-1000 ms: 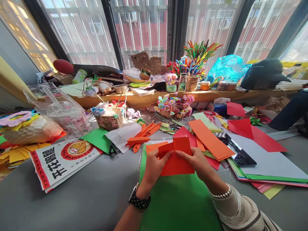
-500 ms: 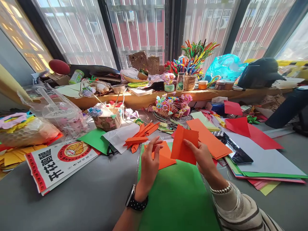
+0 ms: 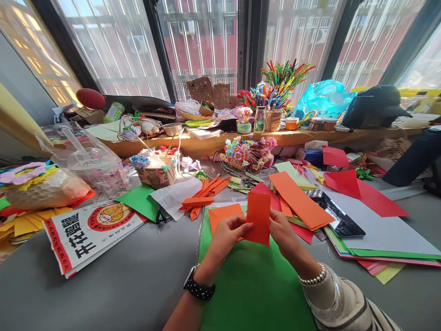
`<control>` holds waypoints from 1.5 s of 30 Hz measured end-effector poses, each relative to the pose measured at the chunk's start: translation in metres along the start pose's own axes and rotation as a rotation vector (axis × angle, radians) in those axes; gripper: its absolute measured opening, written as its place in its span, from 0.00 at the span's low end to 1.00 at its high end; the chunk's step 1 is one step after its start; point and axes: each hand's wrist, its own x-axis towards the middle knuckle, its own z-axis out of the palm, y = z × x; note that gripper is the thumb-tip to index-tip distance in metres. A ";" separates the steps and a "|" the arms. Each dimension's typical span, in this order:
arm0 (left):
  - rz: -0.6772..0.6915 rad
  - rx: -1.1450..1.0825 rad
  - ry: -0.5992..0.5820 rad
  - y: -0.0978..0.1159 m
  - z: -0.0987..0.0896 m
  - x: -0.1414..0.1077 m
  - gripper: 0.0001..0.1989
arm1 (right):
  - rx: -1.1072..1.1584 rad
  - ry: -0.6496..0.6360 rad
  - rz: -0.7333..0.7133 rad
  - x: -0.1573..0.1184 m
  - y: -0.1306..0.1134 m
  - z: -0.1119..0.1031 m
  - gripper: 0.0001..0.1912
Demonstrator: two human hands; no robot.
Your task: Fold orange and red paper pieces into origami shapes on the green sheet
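Between my hands stands a folded orange paper [image 3: 258, 218], a narrow upright rectangle above the green mat [image 3: 255, 285]. My left hand [image 3: 223, 241] pinches its left edge between thumb and fingers. On its right edge, my right hand [image 3: 287, 236] grips with fingers partly hidden behind the paper. Another orange sheet [image 3: 223, 216] with creases lies on the mat behind my left hand. Long orange strips [image 3: 299, 200] rest to the right, over red paper. Folded orange pieces [image 3: 206, 195] are piled beyond the mat at the left.
A black phone [image 3: 339, 216] lies on stacked coloured paper [image 3: 392, 236] at the right. A printed paper bag [image 3: 96, 232] is at the left. Behind are a decorated basket [image 3: 156, 174], small flowers [image 3: 248, 151] and a crowded ledge [image 3: 206, 143].
My left hand has moved right and taken hold of the orange paper's left edge. The paper now appears narrower and upright, and my right hand has shifted to its right edge.
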 end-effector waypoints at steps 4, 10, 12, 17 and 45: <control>0.006 0.026 0.000 0.002 -0.002 -0.002 0.11 | 0.105 0.089 -0.040 0.001 -0.004 -0.004 0.26; 0.126 0.077 0.186 0.005 -0.005 -0.001 0.13 | -0.010 0.081 -0.042 0.003 -0.008 -0.009 0.18; 0.185 0.134 0.267 0.005 -0.006 -0.001 0.13 | -0.110 0.066 -0.066 0.004 -0.006 -0.012 0.19; 0.462 0.585 0.323 -0.001 -0.008 -0.002 0.10 | -0.663 0.316 -0.553 0.006 -0.001 -0.014 0.25; 0.770 0.810 0.371 -0.003 -0.006 -0.006 0.08 | -0.950 0.155 -0.871 0.001 0.000 -0.006 0.06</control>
